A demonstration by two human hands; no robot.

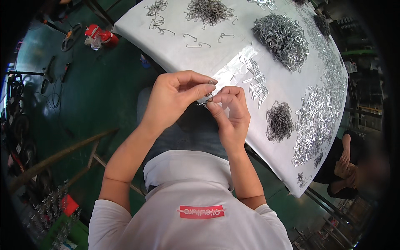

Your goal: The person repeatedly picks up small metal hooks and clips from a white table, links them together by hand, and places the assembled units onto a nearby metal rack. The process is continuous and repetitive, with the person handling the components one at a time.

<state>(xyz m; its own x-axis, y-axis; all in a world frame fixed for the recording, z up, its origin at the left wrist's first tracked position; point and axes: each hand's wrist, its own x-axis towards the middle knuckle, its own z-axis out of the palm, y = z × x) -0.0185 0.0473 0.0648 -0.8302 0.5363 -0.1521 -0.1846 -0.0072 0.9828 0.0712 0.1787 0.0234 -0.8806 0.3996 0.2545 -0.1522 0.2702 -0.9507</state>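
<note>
Over the table's near edge, my left hand (168,98) is closed, with thumb and forefinger pinching a small bent wire hook (211,98). My right hand (234,114) meets it from the other side, its fingertips pinched on the same hook. The fingers cover much of this piece, so its full shape is hidden. Closest on the white-covered table (175,52) lie loose silver slim links (256,81) and a small heap of dark wire hooks (279,121). Farther off are single S-shaped hooks (198,45) and another hook pile (208,11).
A large mound of metal links (281,41) and a wide spread of shiny links (314,125) cover the table's right side. Another person's hands (345,160) are beyond the right edge. Red containers (109,38) stand at left; a wooden bar (62,154) crosses lower left.
</note>
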